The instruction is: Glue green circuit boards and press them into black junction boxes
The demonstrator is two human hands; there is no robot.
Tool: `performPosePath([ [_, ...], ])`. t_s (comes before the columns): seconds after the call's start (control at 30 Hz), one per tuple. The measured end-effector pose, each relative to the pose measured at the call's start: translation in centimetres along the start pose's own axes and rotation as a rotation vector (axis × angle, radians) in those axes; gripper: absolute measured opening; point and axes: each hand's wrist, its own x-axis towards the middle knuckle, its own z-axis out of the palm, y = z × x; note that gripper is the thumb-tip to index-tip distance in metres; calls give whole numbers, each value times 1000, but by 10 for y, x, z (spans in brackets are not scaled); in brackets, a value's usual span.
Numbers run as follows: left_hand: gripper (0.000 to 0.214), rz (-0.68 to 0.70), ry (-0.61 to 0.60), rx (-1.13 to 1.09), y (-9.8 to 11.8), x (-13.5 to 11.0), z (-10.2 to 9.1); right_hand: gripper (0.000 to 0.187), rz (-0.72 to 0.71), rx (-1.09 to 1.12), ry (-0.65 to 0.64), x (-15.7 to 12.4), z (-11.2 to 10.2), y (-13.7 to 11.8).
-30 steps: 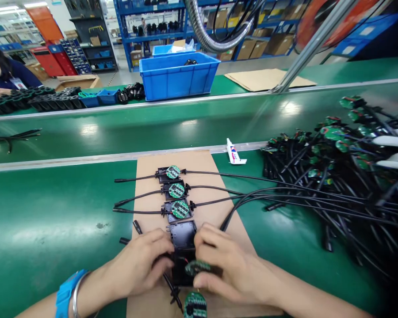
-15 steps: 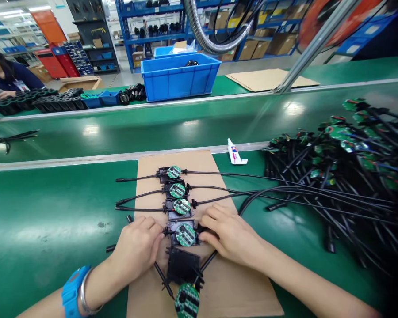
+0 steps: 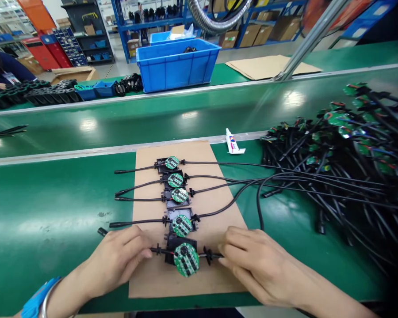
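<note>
My left hand (image 3: 121, 256) pinches the short black cable on the left of the nearest round green circuit board (image 3: 186, 259). On the other side, my right hand (image 3: 252, 260) is closed on the same board's longer black cable. The board is held over a black plastic case (image 3: 175, 242), partly covering it. Just beyond, another circuit board (image 3: 182, 225) rests on its own open case, its cables running out left and right. Further back, three more boards, such as the farthest board (image 3: 171, 162), lie on cases in a column along a cardboard sheet (image 3: 215, 282).
A large heap of black cables (image 3: 305, 176) with green boards covers the right of the green table. A white glue tube (image 3: 232, 143) lies behind the cardboard. Across the ledge stand a blue bin (image 3: 177, 66) and black parts (image 3: 53, 93); a person's sleeve shows far left.
Both hands have left the fourth board's cables and moved nearer me, onto the nearest board's cables. That board has been raised from the near edge to over its case. The view has shifted slightly.
</note>
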Motion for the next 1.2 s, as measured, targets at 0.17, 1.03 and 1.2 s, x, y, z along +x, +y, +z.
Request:
performPosePath([
  [0.17,22,-113,-22,154,5,-3,20,18,119,-124,-78,0,18,-5],
  [1.03,17,-192,81,-240,-30,102,-31,32,898,47,293,112,-91,199],
  [1.2,22,-317,125,-529,-41,159,-24,31,671,369,343,138,-72,151],
])
